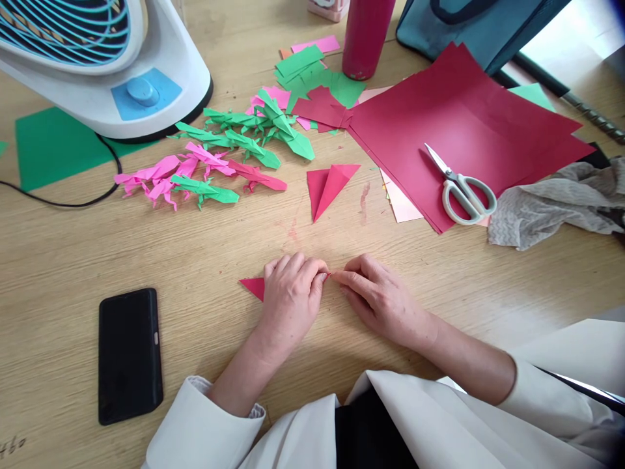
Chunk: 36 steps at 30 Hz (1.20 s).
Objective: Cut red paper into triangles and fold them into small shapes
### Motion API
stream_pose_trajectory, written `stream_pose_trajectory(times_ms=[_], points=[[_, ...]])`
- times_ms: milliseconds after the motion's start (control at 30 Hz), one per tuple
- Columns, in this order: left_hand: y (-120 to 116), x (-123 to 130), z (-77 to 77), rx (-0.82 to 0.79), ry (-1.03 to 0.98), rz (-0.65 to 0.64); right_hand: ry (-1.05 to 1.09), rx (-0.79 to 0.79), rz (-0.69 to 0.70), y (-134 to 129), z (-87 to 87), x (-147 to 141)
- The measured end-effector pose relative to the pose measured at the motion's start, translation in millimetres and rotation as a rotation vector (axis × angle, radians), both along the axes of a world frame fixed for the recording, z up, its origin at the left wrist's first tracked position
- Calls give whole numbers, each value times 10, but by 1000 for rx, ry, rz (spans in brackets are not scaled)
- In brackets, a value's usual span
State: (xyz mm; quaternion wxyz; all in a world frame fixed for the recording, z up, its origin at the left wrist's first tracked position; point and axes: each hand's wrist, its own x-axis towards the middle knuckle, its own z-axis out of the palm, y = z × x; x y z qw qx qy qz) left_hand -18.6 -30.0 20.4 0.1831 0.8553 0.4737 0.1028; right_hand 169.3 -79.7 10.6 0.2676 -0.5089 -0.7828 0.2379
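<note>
Left hand (291,291) clamped on folded red paper (253,287) atop a wooden table (200,260), right hand (383,296) touching its narrow end, whether pinching unclear, another folded red piece (333,187) beyond, scissors (455,176) on red sheets (463,107).

This looks like a papercraft spot, whether home or office I cannot tell: the wooden desk (205,254) carries a folded piece (253,287), paper sheets (405,117), scissors (454,176) and paper figures (291,135).

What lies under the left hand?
Red paper: a pointed end sticks out on the left, a tiny red bit shows by the right hand. The left hand covers the middle, whose shape cannot be seen.
</note>
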Motion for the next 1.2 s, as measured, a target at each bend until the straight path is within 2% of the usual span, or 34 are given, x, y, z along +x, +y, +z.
stream_pose_trajectory(times_ms=[333,1200], points=[[11,10,14,4,23,2,-72,128,65,2,-35,-4],[3,-50,35,-21,-27,-46,-174,151,90,-29,-53,-18]])
